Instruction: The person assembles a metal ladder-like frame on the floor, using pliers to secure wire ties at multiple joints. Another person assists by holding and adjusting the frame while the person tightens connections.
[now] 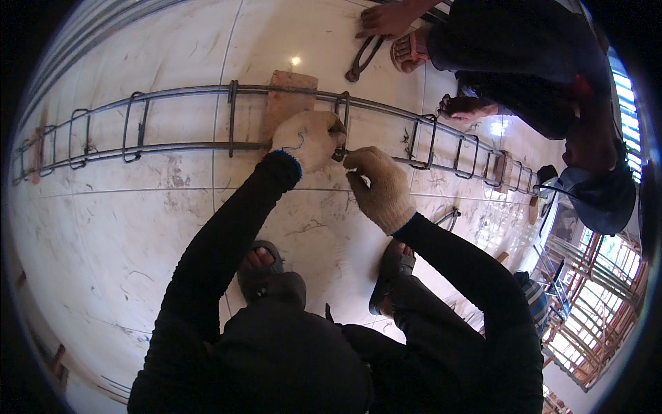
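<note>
A long rebar cage (186, 146) of steel bars with square stirrups runs across the floor in front of me. My left hand (303, 140), in a white knit glove with a blue cuff, rests over the near bar, its fingers curled around a stirrup (346, 110). Just right of it, my right hand (381, 190), gloved too, is closed in a pinch by the same joint. A small dark piece shows at its fingertips, too small to name. A wood block (290, 103) lies beneath the cage, behind my left hand.
A co-worker crouches at the far right; that person's hand (386, 19) is near dark pincers (363, 58) on the tiles. Another hand tool (449, 219) lies right of my right forearm. Another block (503, 170) supports the cage's right end. Long bars (103, 26) lie far left.
</note>
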`<move>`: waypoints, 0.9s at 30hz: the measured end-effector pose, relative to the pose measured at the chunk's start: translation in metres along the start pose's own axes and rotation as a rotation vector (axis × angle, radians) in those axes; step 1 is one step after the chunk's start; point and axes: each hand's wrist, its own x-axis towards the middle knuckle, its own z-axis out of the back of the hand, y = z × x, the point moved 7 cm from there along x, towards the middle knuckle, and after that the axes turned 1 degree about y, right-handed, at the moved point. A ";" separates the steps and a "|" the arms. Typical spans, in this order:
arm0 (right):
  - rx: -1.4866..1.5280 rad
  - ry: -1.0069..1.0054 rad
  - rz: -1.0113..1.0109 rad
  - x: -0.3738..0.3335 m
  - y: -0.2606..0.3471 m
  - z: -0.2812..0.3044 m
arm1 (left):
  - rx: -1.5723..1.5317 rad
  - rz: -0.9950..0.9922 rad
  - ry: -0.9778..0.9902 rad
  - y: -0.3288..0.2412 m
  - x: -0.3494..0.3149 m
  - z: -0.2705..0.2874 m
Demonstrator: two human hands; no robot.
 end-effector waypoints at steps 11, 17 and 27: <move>-0.193 0.233 0.071 0.032 -0.013 0.004 | -0.287 0.086 0.216 0.008 0.005 -0.002; -0.243 0.155 -0.027 0.030 -0.030 -0.008 | -0.351 0.095 0.271 0.020 0.011 -0.008; -0.302 0.187 0.093 0.034 -0.020 -0.014 | -0.486 0.163 0.405 0.018 0.004 -0.007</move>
